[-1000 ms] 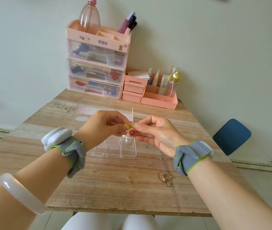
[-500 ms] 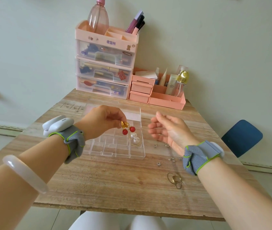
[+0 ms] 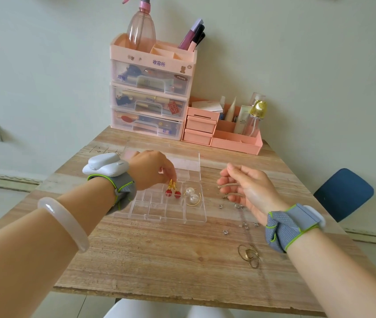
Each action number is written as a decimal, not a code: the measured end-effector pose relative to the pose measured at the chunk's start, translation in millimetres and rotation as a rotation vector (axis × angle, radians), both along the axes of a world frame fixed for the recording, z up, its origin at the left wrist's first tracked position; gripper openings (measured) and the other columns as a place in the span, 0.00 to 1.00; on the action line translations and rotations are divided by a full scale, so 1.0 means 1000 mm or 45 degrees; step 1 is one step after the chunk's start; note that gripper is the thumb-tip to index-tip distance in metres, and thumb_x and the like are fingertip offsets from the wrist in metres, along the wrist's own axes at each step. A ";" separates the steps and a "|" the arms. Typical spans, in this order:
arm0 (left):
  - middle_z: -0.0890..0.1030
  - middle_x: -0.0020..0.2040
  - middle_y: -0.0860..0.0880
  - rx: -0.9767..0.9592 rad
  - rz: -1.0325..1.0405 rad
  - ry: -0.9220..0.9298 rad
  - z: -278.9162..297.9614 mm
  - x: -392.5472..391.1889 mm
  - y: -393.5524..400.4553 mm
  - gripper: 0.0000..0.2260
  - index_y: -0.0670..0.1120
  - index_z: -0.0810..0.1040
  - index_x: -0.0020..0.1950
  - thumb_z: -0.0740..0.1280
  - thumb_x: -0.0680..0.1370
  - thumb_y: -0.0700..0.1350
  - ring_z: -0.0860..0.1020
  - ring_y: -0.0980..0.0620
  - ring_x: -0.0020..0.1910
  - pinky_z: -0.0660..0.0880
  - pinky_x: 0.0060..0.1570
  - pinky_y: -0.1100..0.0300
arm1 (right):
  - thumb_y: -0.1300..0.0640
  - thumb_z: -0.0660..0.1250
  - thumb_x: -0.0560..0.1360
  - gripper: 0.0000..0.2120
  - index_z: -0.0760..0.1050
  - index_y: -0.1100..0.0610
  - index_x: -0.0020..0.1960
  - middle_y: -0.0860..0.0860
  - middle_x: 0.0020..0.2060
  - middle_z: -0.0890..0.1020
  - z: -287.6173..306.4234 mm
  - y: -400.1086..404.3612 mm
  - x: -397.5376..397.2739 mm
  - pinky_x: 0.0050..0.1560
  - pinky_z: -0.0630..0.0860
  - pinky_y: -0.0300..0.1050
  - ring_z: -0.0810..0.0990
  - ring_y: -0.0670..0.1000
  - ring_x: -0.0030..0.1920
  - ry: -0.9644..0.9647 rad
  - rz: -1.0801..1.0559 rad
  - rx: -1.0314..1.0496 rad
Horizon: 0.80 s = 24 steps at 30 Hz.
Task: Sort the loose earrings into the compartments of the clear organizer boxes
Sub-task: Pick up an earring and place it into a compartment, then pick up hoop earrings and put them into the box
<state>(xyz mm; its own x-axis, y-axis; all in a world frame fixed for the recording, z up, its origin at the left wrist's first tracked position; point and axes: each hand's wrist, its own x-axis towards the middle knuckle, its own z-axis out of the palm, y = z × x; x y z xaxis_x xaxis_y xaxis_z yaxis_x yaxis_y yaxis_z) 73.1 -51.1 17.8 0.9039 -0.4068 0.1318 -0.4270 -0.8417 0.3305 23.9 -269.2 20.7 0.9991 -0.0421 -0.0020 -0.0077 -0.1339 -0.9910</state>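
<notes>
1. Head view, handling. The red bead earrings look very light and small: two beads dangling from gold tops. I judge them free to swing and tangle, and the thin gold wire bendable, so the tops are the sensible place to pinch, not the beads.
2. Head view, grip. The left hand pinches those gold tops between fingertips, beads hanging just above a middle compartment of the clear organizer box. The right hand hovers beside the box, fingers loosely spread, holding nothing.
3. Head view, appearance. Beads glossy red, round, paired; tops bright gold. The box is transparent plastic with thin dividers, lid open toward the far side.
4. Head view, neighbours. The pearl hoop earrings already lie in the right-hand compartment. Small silver studs scatter on the wooden table right of the box; gold hoops lie nearer the table edge, apart from the box.
5. Judgement: hard beads may bounce if dropped from any height.
</notes>
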 end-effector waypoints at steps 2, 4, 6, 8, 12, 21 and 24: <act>0.75 0.44 0.57 0.038 0.036 -0.006 0.002 0.000 -0.004 0.06 0.57 0.82 0.48 0.67 0.75 0.47 0.72 0.54 0.49 0.64 0.55 0.58 | 0.54 0.62 0.78 0.10 0.76 0.59 0.44 0.51 0.34 0.81 0.000 -0.002 -0.001 0.30 0.72 0.37 0.77 0.48 0.31 -0.001 -0.008 -0.010; 0.75 0.45 0.57 0.098 0.072 -0.006 0.005 -0.001 -0.007 0.07 0.57 0.82 0.49 0.66 0.75 0.47 0.72 0.53 0.51 0.62 0.56 0.59 | 0.54 0.62 0.78 0.09 0.76 0.59 0.44 0.52 0.34 0.81 0.000 -0.003 -0.001 0.29 0.71 0.37 0.77 0.47 0.31 -0.003 -0.020 -0.014; 0.76 0.47 0.57 0.157 0.093 -0.004 0.007 -0.002 -0.012 0.08 0.58 0.81 0.50 0.65 0.76 0.46 0.72 0.53 0.53 0.61 0.58 0.59 | 0.55 0.62 0.78 0.09 0.76 0.59 0.43 0.52 0.34 0.81 -0.001 -0.007 -0.002 0.28 0.71 0.36 0.77 0.47 0.30 -0.012 -0.034 -0.015; 0.76 0.46 0.58 0.174 0.123 -0.006 0.006 -0.004 -0.013 0.09 0.58 0.80 0.50 0.63 0.77 0.45 0.72 0.54 0.54 0.59 0.58 0.58 | 0.55 0.62 0.78 0.09 0.76 0.59 0.43 0.52 0.34 0.81 0.000 -0.009 -0.003 0.28 0.70 0.36 0.77 0.46 0.30 -0.016 -0.042 -0.003; 0.76 0.41 0.60 0.080 0.185 -0.075 0.004 -0.006 -0.016 0.12 0.58 0.80 0.49 0.60 0.78 0.43 0.73 0.55 0.49 0.57 0.54 0.58 | 0.56 0.61 0.78 0.09 0.76 0.58 0.42 0.51 0.33 0.80 0.004 -0.015 -0.007 0.27 0.70 0.35 0.76 0.45 0.28 -0.022 -0.089 0.030; 0.78 0.40 0.57 -0.197 0.140 -0.083 0.008 -0.025 -0.033 0.12 0.58 0.81 0.43 0.62 0.77 0.41 0.76 0.51 0.48 0.68 0.59 0.51 | 0.56 0.61 0.79 0.10 0.74 0.57 0.40 0.51 0.32 0.79 0.013 -0.034 -0.018 0.24 0.68 0.33 0.75 0.42 0.24 -0.036 -0.200 0.057; 0.77 0.37 0.59 -0.274 0.122 -0.057 0.008 -0.036 -0.043 0.12 0.57 0.81 0.42 0.63 0.76 0.41 0.76 0.51 0.43 0.70 0.58 0.50 | 0.56 0.61 0.78 0.10 0.74 0.57 0.40 0.51 0.32 0.79 0.013 -0.041 -0.022 0.24 0.67 0.33 0.74 0.42 0.24 -0.032 -0.207 0.010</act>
